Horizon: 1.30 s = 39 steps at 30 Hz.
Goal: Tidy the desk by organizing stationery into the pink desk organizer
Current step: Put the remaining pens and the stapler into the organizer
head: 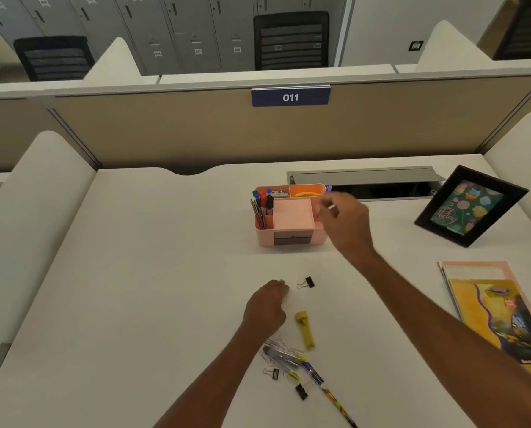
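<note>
In the head view, a small pale item, too blurred to be named, is pinched by the right hand [344,220] just at the right edge of the pink desk organizer [289,217]. The left hand [267,304] is closed loosely on the desk [134,273]. A black binder clip [307,283] lies near it at 2 o'clock, nearer to the left hand.
</note>
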### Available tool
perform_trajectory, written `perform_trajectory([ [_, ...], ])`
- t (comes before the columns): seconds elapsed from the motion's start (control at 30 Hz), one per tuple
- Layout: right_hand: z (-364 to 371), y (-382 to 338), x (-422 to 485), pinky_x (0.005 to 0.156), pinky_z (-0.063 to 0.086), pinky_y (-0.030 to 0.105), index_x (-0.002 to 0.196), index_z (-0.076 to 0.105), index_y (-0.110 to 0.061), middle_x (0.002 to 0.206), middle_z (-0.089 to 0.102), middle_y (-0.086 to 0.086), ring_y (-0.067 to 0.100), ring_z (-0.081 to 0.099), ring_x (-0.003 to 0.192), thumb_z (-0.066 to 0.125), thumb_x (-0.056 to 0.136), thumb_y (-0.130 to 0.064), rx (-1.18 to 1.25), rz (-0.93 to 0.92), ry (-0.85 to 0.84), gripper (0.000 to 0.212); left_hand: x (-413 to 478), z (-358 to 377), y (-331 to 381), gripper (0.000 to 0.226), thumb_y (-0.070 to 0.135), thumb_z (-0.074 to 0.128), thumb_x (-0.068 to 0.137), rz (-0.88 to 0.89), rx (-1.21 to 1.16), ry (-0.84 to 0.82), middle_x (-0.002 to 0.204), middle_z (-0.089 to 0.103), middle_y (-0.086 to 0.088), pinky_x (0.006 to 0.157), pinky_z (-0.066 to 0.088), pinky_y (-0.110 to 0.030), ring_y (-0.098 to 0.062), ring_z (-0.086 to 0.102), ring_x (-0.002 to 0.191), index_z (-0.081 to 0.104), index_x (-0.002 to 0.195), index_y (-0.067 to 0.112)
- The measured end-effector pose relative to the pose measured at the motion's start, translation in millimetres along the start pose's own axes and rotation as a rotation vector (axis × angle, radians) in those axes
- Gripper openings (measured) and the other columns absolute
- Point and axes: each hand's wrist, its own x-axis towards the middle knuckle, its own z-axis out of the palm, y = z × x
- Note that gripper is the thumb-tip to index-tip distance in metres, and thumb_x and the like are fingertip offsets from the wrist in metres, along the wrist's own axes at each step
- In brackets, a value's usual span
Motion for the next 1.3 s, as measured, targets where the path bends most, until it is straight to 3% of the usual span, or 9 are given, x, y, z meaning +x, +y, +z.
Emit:
perform_trajectory([
  [0.17,3.0,-13.7,-86.5,0.071,0.049,0.010,0.109,0.076,-0.019,0.097,0.072,-0.008,-0.002,0.064,0.076,0.075,0.094,-0.021,0.106,0.110,-0.306,0.015,-8.0,2.9,-9.7,0.045,0.006,0.057,0.098,-0.015,-0.193,0.044,0.149,0.059,0.000,0.121,0.035,-0.026,-0.017,0.052,0.141,0.063,0.141,0.017],
  [0.33,-1.1,1.8,-162.7,0.078,0.054,0.021,0.109,0.075,-0.029,0.100,0.070,-0.015,0.000,0.063,0.080,0.075,0.092,-0.028,0.021,0.141,-0.533,0.017,-47.2,12.2,-16.4,0.042,0.028,0.054,0.101,0.022,-0.244,0.179,0.148,0.059,0.008,0.119,0.041,-0.039,-0.011,0.050,0.142,0.061,0.143,0.027],
  [0.4,-5.2,12.9,-189.2,0.077,0.054,0.023,0.109,0.073,-0.032,0.100,0.069,-0.016,0.000,0.062,0.081,0.070,0.094,-0.028,-0.047,0.155,-0.599,0.016,-66.5,15.6,-22.3,0.044,0.043,0.054,0.101,0.030,-0.261,0.218,0.149,0.056,0.016,0.119,0.042,-0.038,-0.006,0.044,0.145,0.060,0.143,0.032],
  [0.5,-13.9,26.1,-221.0,0.077,0.054,0.026,0.109,0.071,-0.033,0.097,0.067,-0.015,0.002,0.061,0.081,0.071,0.094,-0.032,-0.102,0.213,-0.666,0.015,-93.3,15.2,-23.8,0.048,0.049,0.062,0.100,0.007,-0.266,0.244,0.152,0.047,0.027,0.122,0.037,-0.031,0.003,0.031,0.151,0.055,0.147,0.038],
  [0.67,-19.7,33.3,-254.4,0.078,0.047,0.024,0.117,0.067,-0.031,0.099,0.062,-0.014,0.004,0.056,0.086,0.070,0.094,-0.036,-0.180,0.235,-0.719,0.023,-122.0,8.4,-15.6,0.092,0.078,0.069,0.080,-0.061,-0.208,0.085,0.165,0.014,0.035,0.121,0.022,-0.024,0.011,0.002,0.155,0.030,0.158,0.048],
  [0.8,-14.7,24.7,-265.7,0.084,0.048,0.028,0.126,0.062,-0.028,0.115,0.062,-0.008,0.012,0.061,0.103,0.065,0.098,-0.037,-0.240,0.207,-0.740,0.030,-127.7,9.4,-18.2,0.128,0.092,0.066,0.063,-0.103,-0.062,-0.012,0.173,-0.008,0.018,0.129,0.013,-0.037,-0.005,-0.012,0.160,0.010,0.166,0.040],
  [0.93,-7.9,15.5,-273.4,0.075,0.044,0.026,0.127,0.058,-0.027,0.116,0.058,-0.007,0.016,0.058,0.105,0.060,0.101,-0.037,-0.334,0.128,-0.760,0.028,-128.1,15.8,-28.2,0.148,0.103,0.055,0.052,-0.167,0.105,-0.070,0.171,-0.027,0.003,0.131,0.007,-0.053,-0.019,-0.025,0.158,-0.009,0.166,0.033],
  [1.07,-4.3,13.8,-278.7,0.071,0.038,0.024,0.128,0.058,-0.026,0.117,0.057,-0.005,0.016,0.058,0.104,0.056,0.104,-0.029,-0.379,0.093,-0.739,0.025,-130.8,19.7,-35.6,0.164,0.109,0.051,0.042,-0.197,0.167,-0.073,0.161,-0.047,-0.004,0.126,-0.009,-0.055,-0.027,-0.040,0.151,-0.027,0.161,0.027],
  [1.3,-9.8,27.7,-264.9,0.072,0.046,0.027,0.116,0.065,-0.022,0.105,0.057,-0.003,0.019,0.061,0.092,0.056,0.098,-0.023,-0.293,0.133,-0.622,0.020,-132.2,19.0,-41.0,0.167,0.107,0.057,0.043,-0.198,0.207,-0.107,0.160,-0.048,-0.007,0.126,-0.012,-0.055,-0.031,-0.041,0.150,-0.030,0.158,0.023],
])
